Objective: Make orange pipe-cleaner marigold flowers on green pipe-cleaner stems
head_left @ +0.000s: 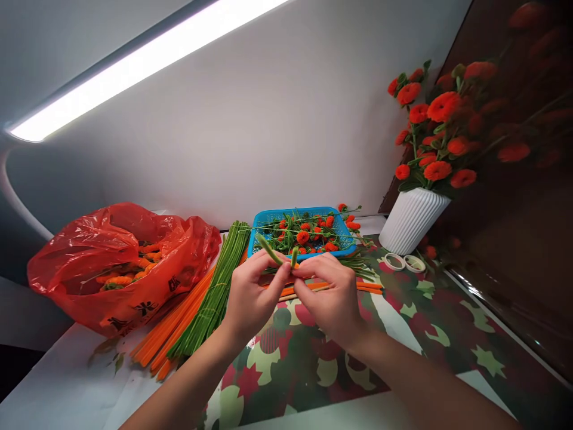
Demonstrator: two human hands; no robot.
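Note:
Both hands meet in the middle of the view, above the patterned table cover. A green pipe cleaner [270, 249] is bent between them, one end slanting up to the left and a shorter part standing up near the fingertips. My left hand [256, 291] pinches it between thumb and forefinger. From the other side my right hand [330, 294] is closed in a pinch on the same piece; its grip point is partly hidden by the fingers. Just behind the hands stands a blue plastic basket [256, 226] holding small orange flowers [302, 237] on green stems.
At left are a red plastic bag [85, 263] with orange flowers inside, a bundle of green pipe cleaners [215, 286] and orange pipe cleaners [179, 319]. To the right, a white ribbed vase [414, 218] of orange flowers stands by two tape rolls [394, 261]. A lit lamp [147, 60] hangs above.

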